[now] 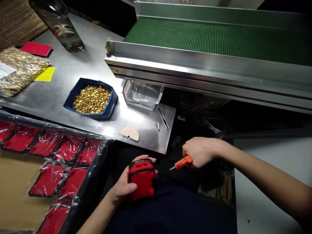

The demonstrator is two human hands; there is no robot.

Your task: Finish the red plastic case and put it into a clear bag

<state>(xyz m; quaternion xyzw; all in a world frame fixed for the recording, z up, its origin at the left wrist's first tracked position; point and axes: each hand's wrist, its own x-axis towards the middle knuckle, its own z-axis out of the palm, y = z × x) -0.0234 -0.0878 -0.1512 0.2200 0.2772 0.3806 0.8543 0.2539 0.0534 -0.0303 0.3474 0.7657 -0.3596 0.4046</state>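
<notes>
My left hand point(124, 185) is closed around a red plastic housing point(141, 182) with a black rim and two slots at its top end. It is slightly blurred, and I hold it over my lap. To the right, my right hand point(200, 151) grips an orange-handled tool point(183, 162) with a thin metal tip. The tip points left toward the housing, with a gap between them. A blue bin point(113, 102) full of small brass-coloured parts point(92, 99) stands on the metal table, beyond my left hand. Nearer to me lies a pale half-round piece point(130, 132).
A conveyor with a green ribbed belt point(195, 39) crosses the back right. Under its end sits a clear bin point(143, 96), near a slim metal tool point(163, 118). At left are bagged red parts point(70, 148) in a lined box, a bag of brass parts point(19, 70) and a bottle point(65, 32).
</notes>
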